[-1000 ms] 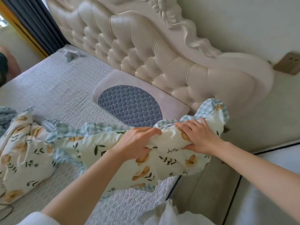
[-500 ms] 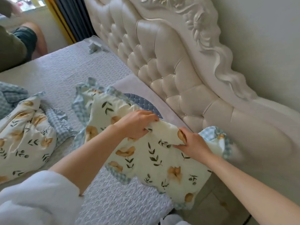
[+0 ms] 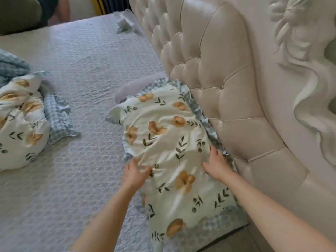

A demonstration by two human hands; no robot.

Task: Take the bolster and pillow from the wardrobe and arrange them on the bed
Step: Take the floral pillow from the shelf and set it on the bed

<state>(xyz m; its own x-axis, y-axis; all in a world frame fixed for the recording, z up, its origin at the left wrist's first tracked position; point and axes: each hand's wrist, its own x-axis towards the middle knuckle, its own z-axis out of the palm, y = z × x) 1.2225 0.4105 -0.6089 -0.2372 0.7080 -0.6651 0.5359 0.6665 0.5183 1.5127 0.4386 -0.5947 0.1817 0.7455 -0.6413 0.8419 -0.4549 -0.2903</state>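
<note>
The bed [image 3: 76,179] stretches out under me in its textured pale cover, with the tufted cream headboard [image 3: 214,73] rising along its right side. My floral pillow [image 3: 169,142] lies flat on the bed, its checked frill touching the foot of the headboard, and it rests on top of a greyish cushion [image 3: 125,90] whose rounded end sticks out at the far side. Both my bare forearms reach forward and down onto the pillow. My left hand [image 3: 135,172] lies at the pillow's left edge with fingers loosely spread, pressing on the fabric, gripping nothing. My right hand [image 3: 217,163] is flat on the cover near the headboard side, fingers also spread and unclosed. Well apart to the left, a second floral bundle [image 3: 23,120] sits crumpled on the bed. Near the far edge lies a small crumpled cloth [image 3: 125,24].
</note>
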